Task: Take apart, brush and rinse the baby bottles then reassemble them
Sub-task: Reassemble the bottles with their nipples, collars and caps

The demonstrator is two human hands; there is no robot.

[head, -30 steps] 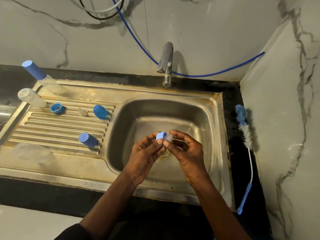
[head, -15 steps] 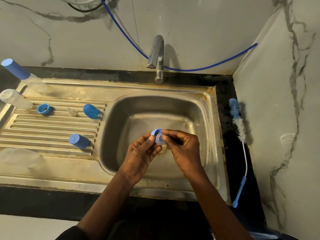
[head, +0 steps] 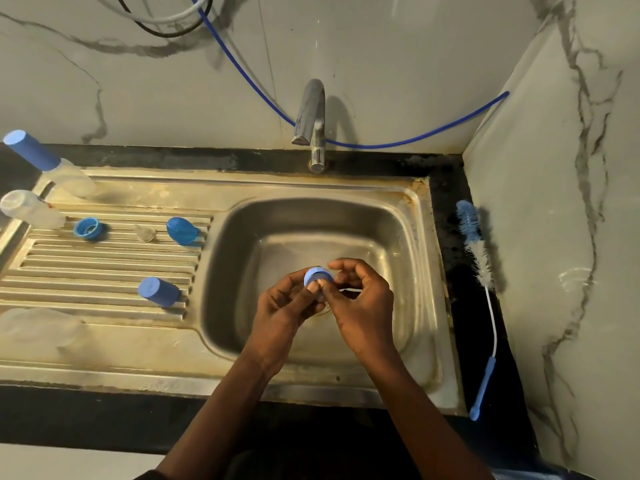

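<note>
Ribbed steel sink point(head: 242, 188), round blue collar point(head: 318, 276)

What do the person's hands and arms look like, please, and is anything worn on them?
The left hand and the right hand are both bare. No gloves, rings, watch or bracelets show. Both forearms are uncovered down to the frame's lower edge. What looks like a dark sleeve edge just shows at the bottom of the left arm. Whether the right arm has a sleeve cannot be told.

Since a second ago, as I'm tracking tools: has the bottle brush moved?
No. The bottle brush lies just right of the sink rim, as before.
</note>
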